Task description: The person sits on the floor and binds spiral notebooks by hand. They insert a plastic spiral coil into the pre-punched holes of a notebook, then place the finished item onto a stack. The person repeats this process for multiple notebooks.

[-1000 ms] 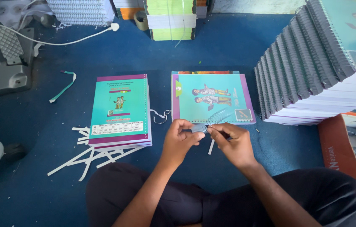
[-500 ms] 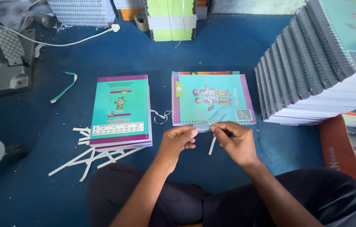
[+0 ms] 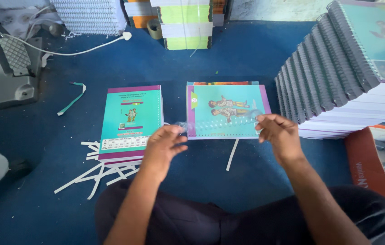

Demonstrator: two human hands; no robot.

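One clear spiral coil [image 3: 222, 123], long axis left-right, stretched along near edge of teal booklet [image 3: 225, 109]. Left hand [image 3: 165, 145] pinches left end; right hand [image 3: 279, 132] pinches right end, both equally close. Second booklet stack [image 3: 131, 120] left, white paper strips [image 3: 97, 170] beside. Bound stack [image 3: 338, 72] right. Surface: blue floor [image 3: 229, 59].

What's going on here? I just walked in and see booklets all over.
A person sits on the blue floor. The left hand and right hand stretch a clear plastic spiral coil along the near edge of a teal booklet. Another booklet stack lies left; bound ones pile up right.
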